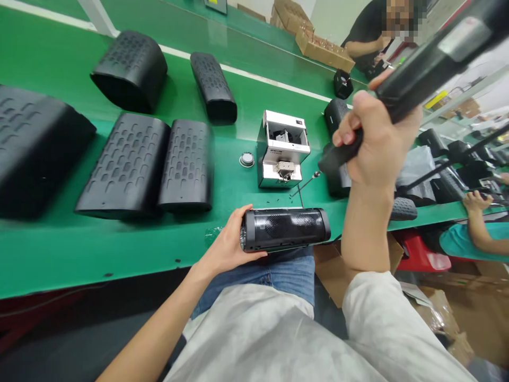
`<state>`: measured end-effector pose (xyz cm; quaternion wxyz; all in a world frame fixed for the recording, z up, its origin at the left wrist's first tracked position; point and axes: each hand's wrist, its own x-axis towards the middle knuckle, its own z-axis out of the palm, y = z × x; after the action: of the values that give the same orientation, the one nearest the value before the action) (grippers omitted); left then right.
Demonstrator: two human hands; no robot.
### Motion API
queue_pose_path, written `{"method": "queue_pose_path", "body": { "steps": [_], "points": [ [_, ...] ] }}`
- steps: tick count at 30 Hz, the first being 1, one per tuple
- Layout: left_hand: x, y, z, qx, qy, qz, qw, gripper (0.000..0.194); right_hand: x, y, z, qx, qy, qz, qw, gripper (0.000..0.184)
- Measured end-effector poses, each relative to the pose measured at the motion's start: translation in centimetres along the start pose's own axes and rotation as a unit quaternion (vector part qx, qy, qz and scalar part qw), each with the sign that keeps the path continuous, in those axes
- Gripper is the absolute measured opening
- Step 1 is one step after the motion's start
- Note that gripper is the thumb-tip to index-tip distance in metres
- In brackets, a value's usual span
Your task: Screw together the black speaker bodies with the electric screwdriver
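Note:
My left hand (226, 245) grips the left end of a black cylindrical speaker body (285, 228) lying sideways at the near edge of the green bench (119, 249), over my lap. My right hand (376, 140) is raised and closed round the black handle of an electric screwdriver (421, 69). Its thin bit (308, 183) points down and left, ending just beside a white screw feeder box (282, 148) and a little above the speaker.
Several black perforated speaker covers (127, 164) lie on the bench to the left and behind. A small round metal part (247, 159) sits beside the feeder. Another person (374, 37) sits across the line near cardboard boxes (324, 50); someone else's arm (477, 223) shows at right.

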<state>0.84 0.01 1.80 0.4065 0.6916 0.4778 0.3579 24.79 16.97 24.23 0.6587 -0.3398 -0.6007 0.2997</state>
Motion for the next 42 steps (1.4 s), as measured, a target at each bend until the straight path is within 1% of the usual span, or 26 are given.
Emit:
{"method": "queue_pose_path", "body": {
  "steps": [2,4,6,9,12,14,19,21,24,26,29,32,37,39,42],
  "points": [
    [0.0,-0.1,0.0,0.0,0.0,0.004,1.0,0.119,-0.9,-1.8,-1.0,0.025,0.007,-0.004,1.0,0.035],
    [0.0,-0.2,0.0,0.002,-0.001,0.008,1.0,0.119,-1.4,-3.0,-1.9,0.034,0.006,-0.005,0.999,0.027],
    [0.0,-0.3,0.0,0.003,-0.002,0.01,1.0,0.119,-1.6,-3.5,-2.8,0.027,0.008,-0.012,1.0,0.025],
    [0.0,-0.6,0.1,0.004,-0.004,0.01,1.0,0.119,-1.7,-3.5,-3.5,0.023,0.004,-0.006,1.0,0.023],
    [-0.1,-0.8,0.2,0.004,-0.002,0.003,1.0,0.12,-2.1,-2.6,-3.7,0.033,0.004,0.003,0.999,0.022],
    [-0.1,-0.8,0.3,0.003,-0.004,0.0,1.0,0.119,-2.7,-1.4,-3.7,0.031,0.004,0.003,0.999,0.024],
    [-0.2,-0.8,0.2,0.015,-0.01,-0.005,1.0,0.119,-5.5,2.0,-4.3,0.017,-0.017,0.006,1.0,0.044],
    [-0.1,-0.8,0.1,0.023,-0.007,-0.002,1.0,0.12,-6.5,2.5,-4.7,0.039,-0.016,-0.007,0.999,0.044],
    [-0.1,-0.7,0.0,0.031,-0.003,-0.002,0.999,0.119,-7.2,2.3,-4.8,0.054,-0.021,-0.011,0.998,0.038],
    [0.0,-0.5,0.0,0.037,-0.002,-0.009,0.999,0.117,-7.2,2.0,-4.8,0.052,-0.03,-0.004,0.998,0.04],
    [0.0,-0.3,-0.1,0.045,0.0,-0.017,0.999,0.114,-7.0,1.7,-4.6,0.048,-0.037,0.013,0.998,0.047],
    [0.0,-0.3,-0.1,0.05,0.006,-0.023,0.998,0.117,-7.0,1.7,-4.5,0.045,-0.038,0.022,0.998,0.051],
    [0.2,-0.3,0.1,0.035,-0.008,-0.03,0.999,0.117,-7.0,2.1,-4.5,0.062,-0.04,0.019,0.997,0.045],
    [0.2,-0.4,0.1,0.023,-0.016,-0.025,0.999,0.117,-6.4,1.8,-4.7,0.06,-0.064,0.035,0.996,0.044],
    [0.0,-0.7,0.2,0.016,-0.008,-0.003,1.0,0.121,-4.7,0.3,-4.7,0.055,-0.09,0.05,0.993,0.051]
  ]
}}
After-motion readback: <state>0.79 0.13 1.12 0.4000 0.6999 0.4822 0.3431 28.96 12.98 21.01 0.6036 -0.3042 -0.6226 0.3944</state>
